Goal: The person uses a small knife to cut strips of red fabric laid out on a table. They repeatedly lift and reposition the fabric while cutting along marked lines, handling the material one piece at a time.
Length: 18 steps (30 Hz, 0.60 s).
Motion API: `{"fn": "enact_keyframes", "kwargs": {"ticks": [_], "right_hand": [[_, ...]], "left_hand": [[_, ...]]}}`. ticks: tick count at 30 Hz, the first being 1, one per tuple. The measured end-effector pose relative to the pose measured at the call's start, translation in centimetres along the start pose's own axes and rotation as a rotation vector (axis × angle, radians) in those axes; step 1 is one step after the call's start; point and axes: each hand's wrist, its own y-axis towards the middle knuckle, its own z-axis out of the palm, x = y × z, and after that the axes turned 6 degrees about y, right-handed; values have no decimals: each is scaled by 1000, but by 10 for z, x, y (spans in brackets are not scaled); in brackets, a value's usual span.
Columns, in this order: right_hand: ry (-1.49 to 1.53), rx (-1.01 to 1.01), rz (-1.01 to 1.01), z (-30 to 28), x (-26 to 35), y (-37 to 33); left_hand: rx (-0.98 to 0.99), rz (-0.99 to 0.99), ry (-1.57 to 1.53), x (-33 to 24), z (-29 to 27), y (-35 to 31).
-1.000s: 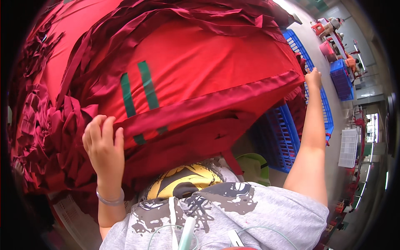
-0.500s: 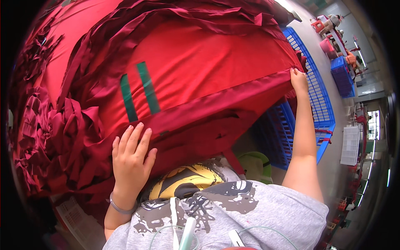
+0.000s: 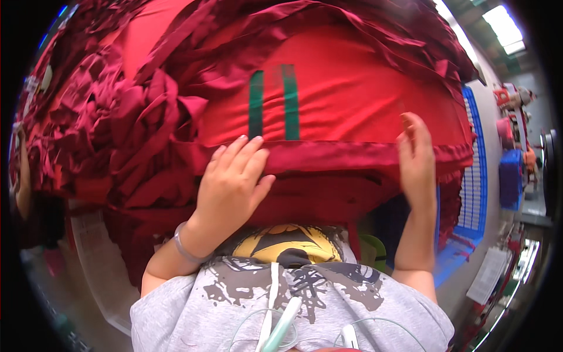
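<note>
Our right hand has let go of the strip's right corner and come in leftward; it is blurred above the dark red strip, fingers loosely apart and pinching nothing we can see. Whether it touches, we cannot tell. Our left hand lies palm down at the strip's left part, fingers side by side, thumb spread away. The strip, slanted up to the right half a second ago, now runs nearly level along the near side of the red cloth; we judge it is no longer being drawn taut.

Beyond it, the cloth is lightly wrinkled around two green bars, with a ruffled heap to the left. Near left stands a white crate; at right, a blue basket. Far right, a person sits in the room.
</note>
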Motion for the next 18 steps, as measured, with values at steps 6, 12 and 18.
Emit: {"fn": "enact_keyframes", "kwargs": {"ticks": [6, 12, 18], "right_hand": [[23, 321, -272, 68, 93, -42], [-123, 341, -270, 76, 94, -51], [-69, 213, -213, 92, 97, -46]], "left_hand": [[11, 30, 84, -4, 7, -10], [-13, 76, 48, -2, 18, -13], [-15, 66, 72, -2, 18, -9]]}}
